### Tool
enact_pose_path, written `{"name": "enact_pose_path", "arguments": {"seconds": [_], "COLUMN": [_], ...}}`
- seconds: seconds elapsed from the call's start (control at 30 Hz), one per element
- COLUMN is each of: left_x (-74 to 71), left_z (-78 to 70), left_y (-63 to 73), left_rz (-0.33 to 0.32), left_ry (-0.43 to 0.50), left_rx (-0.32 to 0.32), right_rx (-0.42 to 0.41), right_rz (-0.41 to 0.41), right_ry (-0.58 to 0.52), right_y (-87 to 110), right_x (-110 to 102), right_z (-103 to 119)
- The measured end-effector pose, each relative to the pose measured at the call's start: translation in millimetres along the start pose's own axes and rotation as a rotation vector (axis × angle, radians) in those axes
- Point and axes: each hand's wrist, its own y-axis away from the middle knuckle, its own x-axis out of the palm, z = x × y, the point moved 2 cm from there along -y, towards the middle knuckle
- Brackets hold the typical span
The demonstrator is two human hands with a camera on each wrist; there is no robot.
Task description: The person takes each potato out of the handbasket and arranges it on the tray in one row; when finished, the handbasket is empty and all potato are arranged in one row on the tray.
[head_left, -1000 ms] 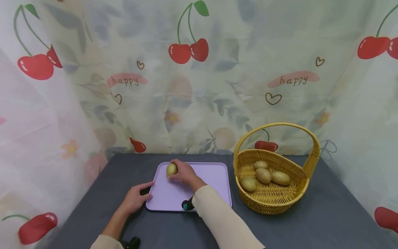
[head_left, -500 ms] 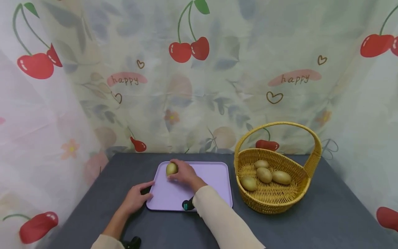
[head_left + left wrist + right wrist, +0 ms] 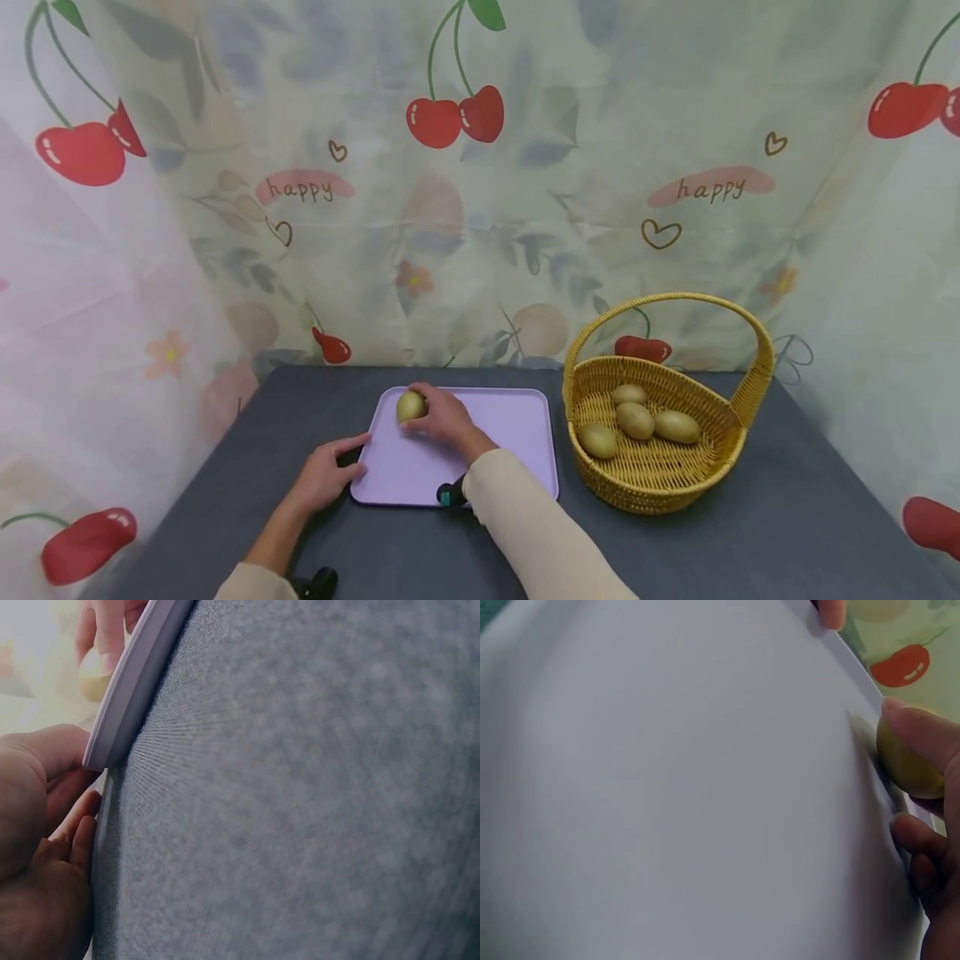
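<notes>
The round, yellow-brown thing that looks like a potato (image 3: 410, 407) is over the far left corner of the flat lilac tray (image 3: 510, 417). The right hand (image 3: 444, 414) grips it, with the thumb on the near side and a finger over the far side. The potato lies to the left of that palm, out at the fingertips. It is only a bit longer than wide, and its long way seems to point away from the person. I cannot tell if its bottom touches the tray.

The right hand is the nearer one, since it has the potato. The left hand (image 3: 325, 477) is a little way off, down and to the left. It grips nothing: its thumb and pointing finger are spread, and their tips touch the tray's left edge.

The tray is smooth, with round corners and a low rim. It sits on a dark grey cloth (image 3: 787, 517) that looks fuzzy up close.

To the right of the tray, just beside it, stands a yellow woven basket (image 3: 651, 498) with a tall round handle. Four smooth brown potatoes (image 3: 635, 421) lie in it. Behind hangs a pale curtain (image 3: 525, 250) with red cherries on it.
</notes>
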Motion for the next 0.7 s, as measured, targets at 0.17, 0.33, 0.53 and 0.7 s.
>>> {"name": "enact_pose_path", "arguments": {"seconds": [0.17,0.33,0.53,0.7], "left_x": [-0.5,-0.3,-0.5,-0.3], "left_z": [-0.3,-0.6,-0.4,-0.2], "left_y": [1.0,0.5,-1.2,1.0], "left_rz": [0.004,0.000,-0.002,-0.003], "left_ry": [-0.004,-0.012,-0.012,-0.013], "left_rx": [0.003,0.020,0.031,0.028], "right_rx": [0.012,0.026,0.012,0.007], "right_rz": [0.001,-0.013,-0.035,-0.031], "right_ry": [-0.002,-0.031,-0.076,-0.104], "right_y": [2.2,3.9,3.3,3.1], "right_x": [0.4,-1.3,-2.0,-1.2], "right_z": [2.6,1.3,-3.2,-4.1]}}
